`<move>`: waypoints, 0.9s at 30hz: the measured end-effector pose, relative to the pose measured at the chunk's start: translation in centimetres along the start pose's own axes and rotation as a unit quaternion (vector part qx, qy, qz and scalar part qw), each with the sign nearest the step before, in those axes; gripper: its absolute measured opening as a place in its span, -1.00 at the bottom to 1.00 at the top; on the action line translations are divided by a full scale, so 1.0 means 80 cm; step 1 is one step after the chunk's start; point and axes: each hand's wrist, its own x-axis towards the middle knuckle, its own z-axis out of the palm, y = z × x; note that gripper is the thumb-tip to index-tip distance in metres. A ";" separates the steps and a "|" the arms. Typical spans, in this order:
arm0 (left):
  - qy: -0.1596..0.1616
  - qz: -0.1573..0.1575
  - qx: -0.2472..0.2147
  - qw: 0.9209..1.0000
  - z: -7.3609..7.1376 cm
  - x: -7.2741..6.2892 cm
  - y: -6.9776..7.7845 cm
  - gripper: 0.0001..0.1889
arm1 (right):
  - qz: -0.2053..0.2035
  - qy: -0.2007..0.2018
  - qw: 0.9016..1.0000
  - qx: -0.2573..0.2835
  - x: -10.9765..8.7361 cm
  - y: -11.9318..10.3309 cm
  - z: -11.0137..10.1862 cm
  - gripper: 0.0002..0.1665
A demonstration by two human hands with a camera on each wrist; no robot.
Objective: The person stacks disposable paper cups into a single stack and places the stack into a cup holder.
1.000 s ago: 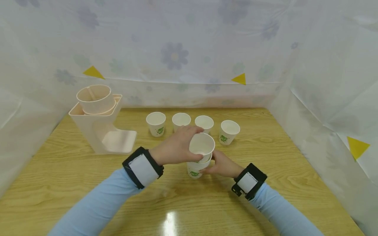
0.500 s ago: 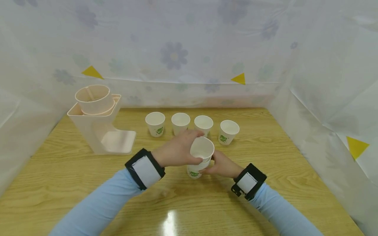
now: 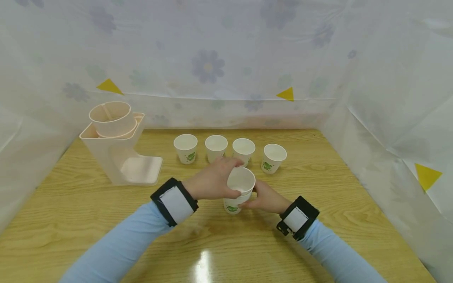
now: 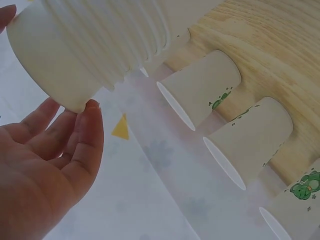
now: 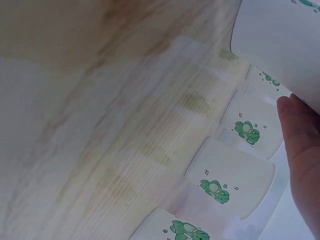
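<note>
A stack of nested white paper cups (image 3: 241, 181) stands near the middle of the table, and several rims lie close together along it in the left wrist view. My left hand (image 3: 214, 179) holds the top cup by its rim, thumb in front and fingers behind. Lower down, my right hand (image 3: 267, 197) grips the stack's side. In the left wrist view the left hand (image 4: 55, 155) has its fingertips at the rim. The right wrist view shows part of the right hand (image 5: 302, 160) against a cup's wall (image 5: 280, 40). A green cartoon print shows low on the stack.
Behind the stack, several single paper cups stand upright in a row, from the leftmost cup (image 3: 185, 149) to the rightmost cup (image 3: 274, 158). A cream plastic holder (image 3: 118, 153) with a round tub (image 3: 112, 122) on top stands at the left. Patterned sheeting (image 3: 212, 39) encloses the table.
My left hand has moved slightly down with the top cup, which now sits deeper in the stack. The right hand stays about where it was.
</note>
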 end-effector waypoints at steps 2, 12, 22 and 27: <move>-0.002 -0.001 0.004 1.000 0.000 0.000 0.000 -0.27 | 0.001 0.001 1.000 -0.001 0.000 0.000 0.000 -0.16; -0.006 0.014 0.020 1.000 0.003 0.002 -0.005 -0.26 | 0.005 0.000 1.000 -0.001 0.000 0.000 -0.001 -0.16; -0.010 0.051 -0.031 0.998 0.012 0.004 -0.027 -0.26 | -0.006 0.002 1.000 -0.003 0.000 0.000 -0.001 -0.18; -0.017 0.012 -0.110 0.994 0.026 0.004 -0.045 0.02 | -0.012 0.001 1.000 -0.005 0.001 0.002 -0.001 -0.13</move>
